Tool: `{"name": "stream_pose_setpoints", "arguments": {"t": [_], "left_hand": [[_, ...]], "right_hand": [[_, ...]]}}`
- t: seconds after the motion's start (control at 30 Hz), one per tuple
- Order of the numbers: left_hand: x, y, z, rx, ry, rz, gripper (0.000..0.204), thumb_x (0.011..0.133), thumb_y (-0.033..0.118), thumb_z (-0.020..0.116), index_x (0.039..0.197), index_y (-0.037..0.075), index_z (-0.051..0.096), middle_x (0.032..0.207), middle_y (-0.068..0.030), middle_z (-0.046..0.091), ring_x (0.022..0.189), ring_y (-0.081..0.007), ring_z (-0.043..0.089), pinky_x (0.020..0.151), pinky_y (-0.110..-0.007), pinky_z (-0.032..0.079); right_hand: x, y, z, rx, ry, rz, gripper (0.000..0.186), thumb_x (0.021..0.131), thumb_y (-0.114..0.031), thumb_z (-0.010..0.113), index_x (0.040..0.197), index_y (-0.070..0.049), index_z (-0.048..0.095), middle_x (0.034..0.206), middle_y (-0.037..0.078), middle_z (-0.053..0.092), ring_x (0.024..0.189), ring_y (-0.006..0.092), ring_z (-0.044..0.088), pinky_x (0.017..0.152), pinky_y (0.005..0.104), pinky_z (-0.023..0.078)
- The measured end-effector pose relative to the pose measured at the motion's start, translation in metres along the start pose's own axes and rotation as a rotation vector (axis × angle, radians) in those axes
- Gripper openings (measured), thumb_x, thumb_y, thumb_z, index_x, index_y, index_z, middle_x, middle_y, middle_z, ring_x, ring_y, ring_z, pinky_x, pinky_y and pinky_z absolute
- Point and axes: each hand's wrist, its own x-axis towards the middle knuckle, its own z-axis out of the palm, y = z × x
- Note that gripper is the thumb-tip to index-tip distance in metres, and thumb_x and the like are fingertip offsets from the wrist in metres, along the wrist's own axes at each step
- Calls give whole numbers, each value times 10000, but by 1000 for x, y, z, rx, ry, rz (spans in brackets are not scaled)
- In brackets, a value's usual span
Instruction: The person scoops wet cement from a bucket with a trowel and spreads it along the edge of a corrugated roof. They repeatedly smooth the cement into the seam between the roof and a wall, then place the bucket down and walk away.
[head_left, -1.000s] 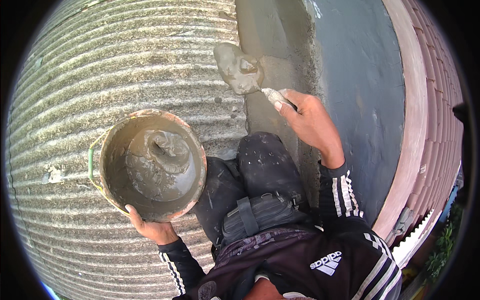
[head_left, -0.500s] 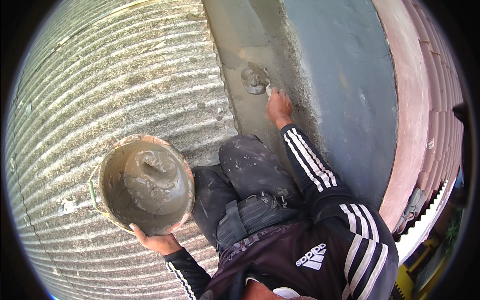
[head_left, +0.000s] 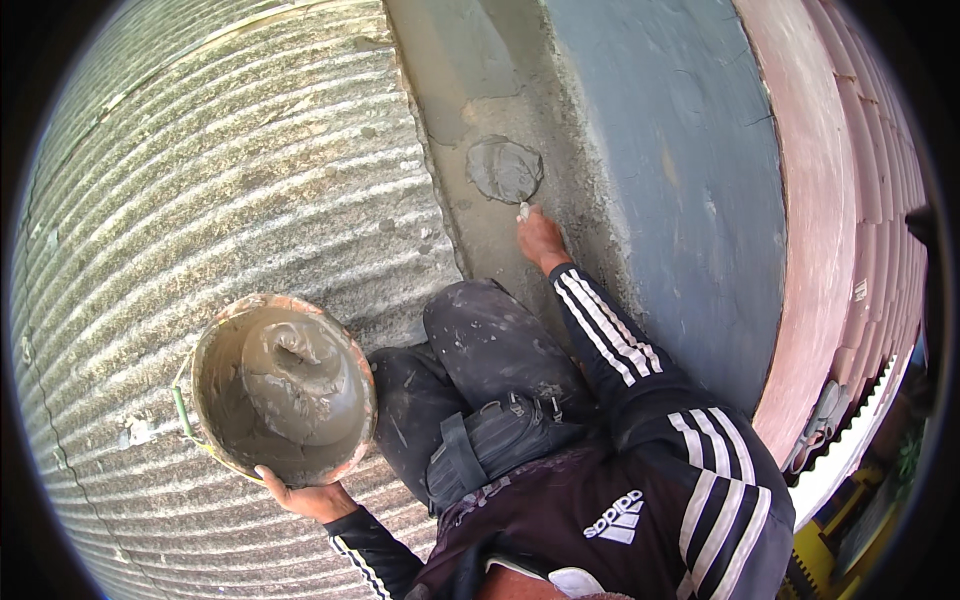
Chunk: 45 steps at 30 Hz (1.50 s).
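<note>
My left hand (head_left: 302, 496) grips the lower rim of a round bucket (head_left: 360, 390) at the lower left; wet grey cement mix (head_left: 290, 375) lies inside it. My right hand (head_left: 540, 232) is closed on the pale handle of a trowel (head_left: 523, 212), reaching onto a wet cement strip (head_left: 470, 80) between the corrugated roofing and a dark band. A flattened grey dollop of cement (head_left: 503, 165) lies at the trowel's far end on that strip; the blade itself cannot be told apart from it.
Weathered corrugated sheeting (head_left: 200, 180) fills the left. A blue-grey painted band (head_left: 680, 200) runs up the right, bordered by a pink ledge (head_left: 810, 180) and pink roof tiles (head_left: 880, 240). My knees (head_left: 490, 330) are beside the bucket. Foliage shows at the lower right.
My right hand and trowel have gone from held up with a load of cement to down on the strip, where the lump now looks flatter. The bucket appears lower in view.
</note>
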Motion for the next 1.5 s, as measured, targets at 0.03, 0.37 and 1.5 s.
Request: {"name": "stream_pose_setpoints", "arguments": {"t": [0.03,0.37,1.5], "left_hand": [[0,0,0,-8,-4,0,752,1026,443,602,1581,-4,361,1619,-187,398,1439,-365,442,1196,-527,387],[5,-1,-5,1,2,8,731,1027,438,600,1567,-4,383,1603,-182,421,1418,-355,466,1181,-519,401],[2,-2,-3,-22,41,-3,728,1015,445,603,1556,1,401,1581,-182,445,1389,-354,491,1162,-505,424]], "right_hand": [[1,1,3,28,-37,-18,412,1050,-336,537,1248,25,551,1203,328,679,1151,490,657,970,575,519],[23,-26,-5,-118,-21,-60,444,1058,-381,515,1254,15,559,1225,305,682,1159,508,642,985,572,501],[29,-20,-17,-193,-107,-300,383,1013,-354,602,1221,-33,636,1147,289,711,1122,469,666,950,570,515]]}}
